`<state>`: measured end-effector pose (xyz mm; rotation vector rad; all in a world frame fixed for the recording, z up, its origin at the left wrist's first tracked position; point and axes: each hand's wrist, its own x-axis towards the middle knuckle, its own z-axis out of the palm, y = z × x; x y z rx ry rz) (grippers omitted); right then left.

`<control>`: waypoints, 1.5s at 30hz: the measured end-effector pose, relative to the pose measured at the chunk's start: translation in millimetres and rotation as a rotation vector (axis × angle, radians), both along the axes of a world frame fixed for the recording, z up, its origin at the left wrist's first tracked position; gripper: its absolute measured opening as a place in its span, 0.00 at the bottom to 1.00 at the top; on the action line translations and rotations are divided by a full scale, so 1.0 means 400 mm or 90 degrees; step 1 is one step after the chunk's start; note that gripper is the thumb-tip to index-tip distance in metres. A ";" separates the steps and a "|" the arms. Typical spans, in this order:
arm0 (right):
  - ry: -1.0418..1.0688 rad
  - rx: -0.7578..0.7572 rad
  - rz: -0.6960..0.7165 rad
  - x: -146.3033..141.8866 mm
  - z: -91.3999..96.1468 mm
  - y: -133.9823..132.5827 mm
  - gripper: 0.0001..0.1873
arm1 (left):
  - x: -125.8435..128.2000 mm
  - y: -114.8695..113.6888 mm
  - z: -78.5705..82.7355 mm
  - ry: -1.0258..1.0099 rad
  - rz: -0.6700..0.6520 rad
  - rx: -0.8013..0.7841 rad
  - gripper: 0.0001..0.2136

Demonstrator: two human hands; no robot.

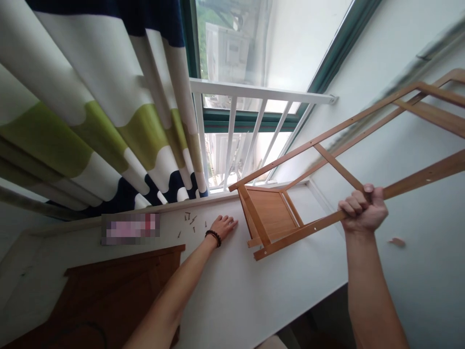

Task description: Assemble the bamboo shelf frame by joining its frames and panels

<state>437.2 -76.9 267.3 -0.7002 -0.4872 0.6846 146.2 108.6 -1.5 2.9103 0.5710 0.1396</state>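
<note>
My right hand [365,211] is wrapped around a side rail of a light-brown wooden rack frame [337,166], close to where a crossbar joins it. The frame is tilted, its lower end near the white surface and its far end running out of view at the upper right. Through its lower end shows a wooden panel [269,208]. On the white surface [225,286] my left hand [223,227] lies palm down with fingers stretched, just left of the frame's end, a dark bead bracelet at the wrist. Several small screws [193,229] are scattered left of that hand.
A darker wooden piece [119,286] lies at lower left, below a blurred-out pink item [131,229]. Striped curtains [145,121] hang at the left. A white railing [261,90] guards the window behind. A small wood-coloured piece [396,241] is at the right.
</note>
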 end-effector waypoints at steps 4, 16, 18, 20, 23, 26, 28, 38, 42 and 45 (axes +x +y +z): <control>-0.006 -0.004 -0.004 -0.001 0.008 0.001 0.14 | 0.006 0.008 -0.009 -0.034 -0.006 -0.007 0.15; -0.023 0.031 -0.011 -0.024 0.036 0.012 0.19 | 0.009 -0.040 0.011 -0.110 0.073 -0.116 0.09; -0.027 0.030 -0.027 -0.048 0.042 0.015 0.20 | -0.009 -0.062 0.030 -0.200 0.138 -0.185 0.10; -0.014 0.031 -0.041 -0.072 0.047 0.020 0.20 | -0.039 -0.082 0.058 -0.276 0.188 -0.245 0.09; 0.017 0.027 -0.048 -0.108 0.052 0.024 0.20 | -0.107 -0.106 0.115 -0.336 0.295 -0.329 0.07; 0.008 0.027 -0.038 -0.143 0.057 0.019 0.20 | -0.183 -0.129 0.173 -0.393 0.417 -0.395 0.06; -0.005 0.029 -0.036 -0.166 0.060 0.012 0.19 | -0.225 -0.144 0.203 -0.433 0.459 -0.426 0.07; -0.013 0.049 -0.018 -0.239 0.055 0.034 0.20 | -0.283 -0.185 0.311 -0.409 0.428 -0.398 0.17; -0.035 0.056 -0.038 -0.264 0.063 0.041 0.22 | -0.275 -0.208 0.374 -0.439 0.400 -0.443 0.16; -0.083 0.059 -0.038 -0.269 0.072 0.033 0.25 | -0.258 -0.225 0.397 -0.474 0.381 -0.478 0.12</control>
